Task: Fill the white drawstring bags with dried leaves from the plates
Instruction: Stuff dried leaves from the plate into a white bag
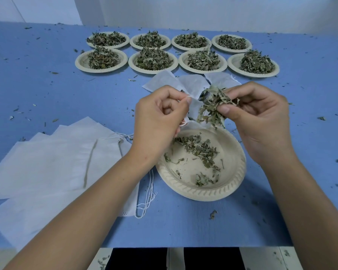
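My left hand (160, 117) pinches the rim of a white drawstring bag (191, 90) and holds its mouth up above a cream plate (232, 184). My right hand (260, 117) grips a clump of dried leaves (213, 106) right at the bag's mouth. The plate below holds only a thin scatter of leaves (199, 151). The bag's body lies on the blue table behind my hands, partly hidden by them.
Several cream plates heaped with dried leaves stand in two rows at the back, such as one plate (82, 63). A stack of flat white bags (57, 162) with loose strings lies at the left. Leaf crumbs dot the blue table (183, 227); its front edge is near me.
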The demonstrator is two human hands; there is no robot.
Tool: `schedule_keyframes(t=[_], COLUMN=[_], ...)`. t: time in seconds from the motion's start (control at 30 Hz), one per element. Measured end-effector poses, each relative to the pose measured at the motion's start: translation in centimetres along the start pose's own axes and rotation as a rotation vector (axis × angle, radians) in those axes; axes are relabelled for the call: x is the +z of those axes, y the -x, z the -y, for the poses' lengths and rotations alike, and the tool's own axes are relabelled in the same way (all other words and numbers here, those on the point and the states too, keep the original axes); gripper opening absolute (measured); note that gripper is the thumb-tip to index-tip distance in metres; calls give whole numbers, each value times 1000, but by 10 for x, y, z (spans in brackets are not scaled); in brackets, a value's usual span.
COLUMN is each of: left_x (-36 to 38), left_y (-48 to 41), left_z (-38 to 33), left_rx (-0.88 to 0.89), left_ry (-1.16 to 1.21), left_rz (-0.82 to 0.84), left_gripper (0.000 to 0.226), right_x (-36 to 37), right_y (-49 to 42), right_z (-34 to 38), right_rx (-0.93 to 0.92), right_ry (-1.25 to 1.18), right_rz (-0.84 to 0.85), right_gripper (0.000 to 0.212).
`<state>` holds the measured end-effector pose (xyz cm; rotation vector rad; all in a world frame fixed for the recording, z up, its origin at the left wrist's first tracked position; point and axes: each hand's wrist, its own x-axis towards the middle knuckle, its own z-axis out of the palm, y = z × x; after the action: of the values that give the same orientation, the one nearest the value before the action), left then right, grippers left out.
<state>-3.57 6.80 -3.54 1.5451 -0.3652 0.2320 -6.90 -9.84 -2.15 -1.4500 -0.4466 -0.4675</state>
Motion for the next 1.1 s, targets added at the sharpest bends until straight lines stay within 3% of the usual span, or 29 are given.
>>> schedule_keyframes(t=[0.17, 0.23, 0.4, 0.47, 0.53, 0.67, 0.87, 1.03, 1.1], left_x=[0, 1, 0, -1, -1, 0, -3, -1, 1], left_y=[2, 3, 1, 1, 1, 3, 0, 3, 4], left_z=[-1, -1, 0, 0, -1, -3, -4, -6, -6], left_rx=[18, 31, 18, 14, 16, 31, -6, 44, 52], left_ry=[-9, -20, -26, -16, -4, 2, 26, 22, 4], left_rz=[29, 53, 5, -20, -14, 27, -40, 62, 69], left_gripper=[18, 15, 14, 16, 16, 14, 15, 16, 16], right_x=[4, 5, 1, 0, 1, 6, -2, 11, 10], right_y=[4, 5, 4, 4, 5, 7, 6, 10, 9], right_z=[-11, -16, -14, -10, -9, -12, -6, -14, -13], right_rx=[-281, -382, -219, -256, -345, -369, -408, -240, -211], right_ry=[700, 831, 690, 664, 748, 952, 839, 965, 926], right_rz=[126, 182, 196, 210, 252, 330, 96, 410, 401], right_gripper=[12, 8, 21, 14, 11, 31, 37, 44, 44])
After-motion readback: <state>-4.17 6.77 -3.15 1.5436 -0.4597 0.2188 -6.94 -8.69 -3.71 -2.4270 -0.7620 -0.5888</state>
